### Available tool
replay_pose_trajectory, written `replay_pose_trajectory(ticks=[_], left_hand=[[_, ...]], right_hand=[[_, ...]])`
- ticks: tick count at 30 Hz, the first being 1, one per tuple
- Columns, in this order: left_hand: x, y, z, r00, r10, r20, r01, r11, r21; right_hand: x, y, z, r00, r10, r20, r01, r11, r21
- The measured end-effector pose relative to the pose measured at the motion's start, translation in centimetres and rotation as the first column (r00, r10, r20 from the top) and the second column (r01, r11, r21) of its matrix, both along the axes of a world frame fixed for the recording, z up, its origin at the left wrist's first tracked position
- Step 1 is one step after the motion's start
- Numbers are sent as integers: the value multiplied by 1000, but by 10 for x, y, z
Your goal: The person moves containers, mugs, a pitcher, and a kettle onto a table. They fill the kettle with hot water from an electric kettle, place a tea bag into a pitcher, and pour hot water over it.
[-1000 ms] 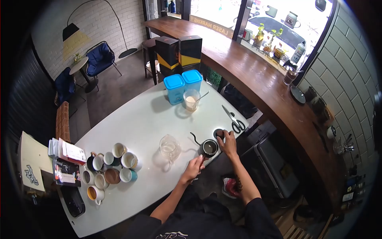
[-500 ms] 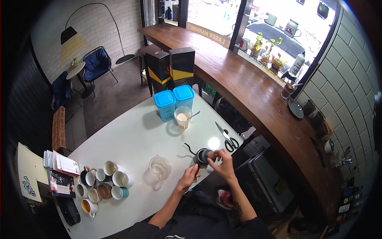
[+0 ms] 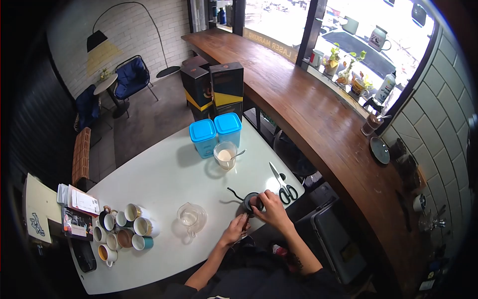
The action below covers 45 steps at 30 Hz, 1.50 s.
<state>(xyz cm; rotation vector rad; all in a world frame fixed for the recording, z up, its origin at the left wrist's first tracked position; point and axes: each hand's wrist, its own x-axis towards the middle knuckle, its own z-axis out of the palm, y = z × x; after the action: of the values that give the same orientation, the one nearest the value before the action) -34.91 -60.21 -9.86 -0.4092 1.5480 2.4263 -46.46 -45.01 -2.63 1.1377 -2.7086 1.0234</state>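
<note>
1. Kettle at the near edge of the white table, thin black spout pointing away and leftward; on the tabletop or just above it, cannot tell.
2. Left hand closed around the kettle's handle, fingers wrapped with little gap.
3. Right hand over the kettle's mouth, fingers bent and nearly together, pinching a dark round lid, as far as can be judged.
4. Already done: lid brought to the mouth. Fully seated or not, cannot tell; release not yet done.
5. Table edge close below both hands, so little margin on the body side.
6. Scissors near the right hand, limiting reach that way.
7. More room leftward, up to the glass jug, and forward, up to the plastic cup; mugs well apart.
</note>
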Motion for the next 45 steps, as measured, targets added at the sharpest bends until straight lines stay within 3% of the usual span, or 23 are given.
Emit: replay_pose_trajectory(ticks=[9, 12, 15, 17, 18, 19, 21, 23, 25, 27, 31, 33, 35, 38, 39, 40, 41, 43, 45], left_hand=[[-16, 13, 8, 999, 52, 15, -53, 998, 17], [-23, 21, 5, 995, 101, 16, -100, 994, -36], [-18, 17, -7, 987, 159, -15, -159, 974, -163], [4, 5, 10, 995, 100, -8, -91, 865, -493], [19, -3, 27, 988, 132, -84, -154, 917, -368], [36, -9, 49, 984, 163, -71, -178, 912, -370], [67, -20, 87, 918, 309, -250, -397, 747, -533], [92, -37, 100, 760, 484, -434, -648, 502, -573], [102, -62, 101, 629, 542, -557, -740, 198, -643], [109, -89, 95, 666, 498, -556, -665, 58, -744], [101, -120, 48, 726, 495, -478, -600, 116, -792], [85, -115, 40, 846, 386, -367, -455, 167, -874], [74, -105, 41, 824, 434, -365, -479, 188, -857], [67, -90, 45, 791, 499, -353, -520, 245, -818], [66, -83, 45, 771, 450, -450, -566, 160, -809], [65, -77, 44, 744, 394, -540, -612, 76, -787], [64, -73, 42, 745, 392, -540, -613, 81, -786], [62, -67, 38, 751, 354, -557, -618, 83, -781], [57, -63, 36, 758, 326, -565, -620, 94, -779]], right_hand=[[-22, 2, -3, 998, 60, -32, -59, 998, 34], [-31, 1, -8, 998, 60, -1, -60, 996, -66], [-31, -4, -7, 1000, 16, 1, -16, 994, -109], [-26, -2, -5, 999, -13, 41, 18, 993, -120], [-22, -1, -3, 995, -35, 89, 47, 990, -136], [-17, 0, -1, 989, -60, 138, 80, 986, -149], [-8, 0, -2, 980, -15, 198, 40, 991, -126], [3, -1, 1, 981, 28, 192, -9, 995, -102], [7, -5, 0, 970, 72, 231, -54, 995, -85], [8, -8, -10, 976, 24, 217, 4, 992, -125], [-1, -8, -15, 966, 8, 257, 23, 993, -114], [-6, -7, -11, 963, 8, 269, 20, 995, -103], [-9, -4, -10, 933, -11, 361, 29, 999, -43], [-11, 2, -18, 940, -54, 337, 61, 998, -12], [-12, 5, -23, 943, -74, 325, 76, 997, 4], [-12, 6, -31, 982, -39, 187, 43, 999, -16], [-12, 9, -34, 982, -43, 186, 47, 999, -14], [2, 6, -14, 862, -40, 506, 47, 999, -1], [6, 7, -18, 867, -32, 497, 28, 999, 17]])
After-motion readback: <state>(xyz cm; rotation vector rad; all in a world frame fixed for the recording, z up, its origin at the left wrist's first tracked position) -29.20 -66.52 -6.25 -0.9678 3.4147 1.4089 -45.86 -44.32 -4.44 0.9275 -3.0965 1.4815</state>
